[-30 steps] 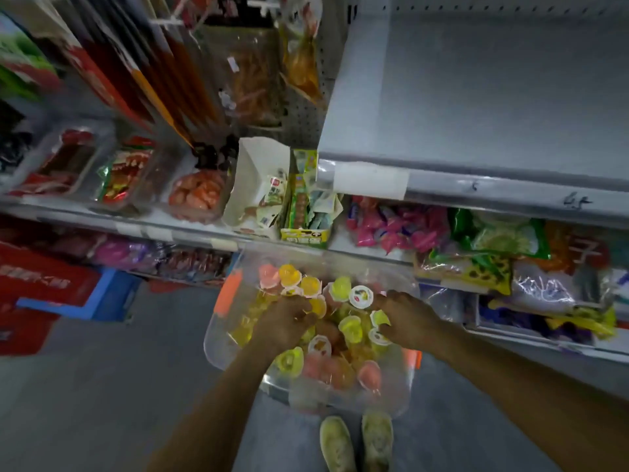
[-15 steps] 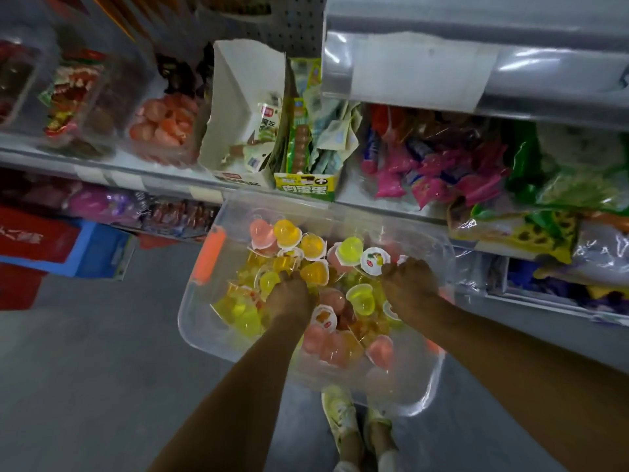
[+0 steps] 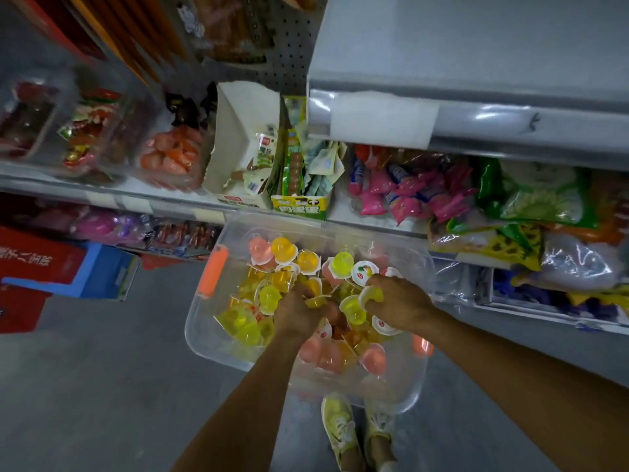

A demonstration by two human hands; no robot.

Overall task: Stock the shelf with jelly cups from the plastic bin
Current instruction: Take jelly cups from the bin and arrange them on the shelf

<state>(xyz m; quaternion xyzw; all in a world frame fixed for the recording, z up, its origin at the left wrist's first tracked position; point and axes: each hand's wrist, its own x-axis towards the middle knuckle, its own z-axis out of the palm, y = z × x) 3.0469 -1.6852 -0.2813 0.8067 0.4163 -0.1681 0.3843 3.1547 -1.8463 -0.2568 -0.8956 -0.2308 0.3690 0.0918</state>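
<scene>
In the head view, low in front of the person, the clear plastic bin (image 3: 203, 321) sits just below the edge of the stocked middle shelf (image 3: 177, 207), and its far rim comes close to that edge; what carries the bin I cannot tell. An orange handle (image 3: 213, 271) is on the left wall of the bin. The jelly cups (image 3: 282, 249) lie inside in a loose heap, yellow, orange, pink and green, some upside down and some showing a white lid.

Both hands are down in this heap, near each other. The left hand (image 3: 295, 316) has its fingers curled, and at the fingertips it pinches an orange-yellow cup (image 3: 315, 302); the right hand (image 3: 400, 308) has its fingers curled round a yellow-green cup (image 3: 373, 296).

Above and to the right, the grey upper shelf (image 3: 476, 56) has a white label (image 3: 383, 123) on its front strip. On the middle shelf a torn white carton (image 3: 243, 144) stands beside a green and yellow box (image 3: 299, 203); to the right of them lie pink packets (image 3: 415, 194) and green bags (image 3: 539, 195). Under the bin, two yellow shoes (image 3: 338, 428) stand on the grey floor (image 3: 102, 386); at the far left, a red box (image 3: 37, 264) touches a blue box (image 3: 105, 271).
</scene>
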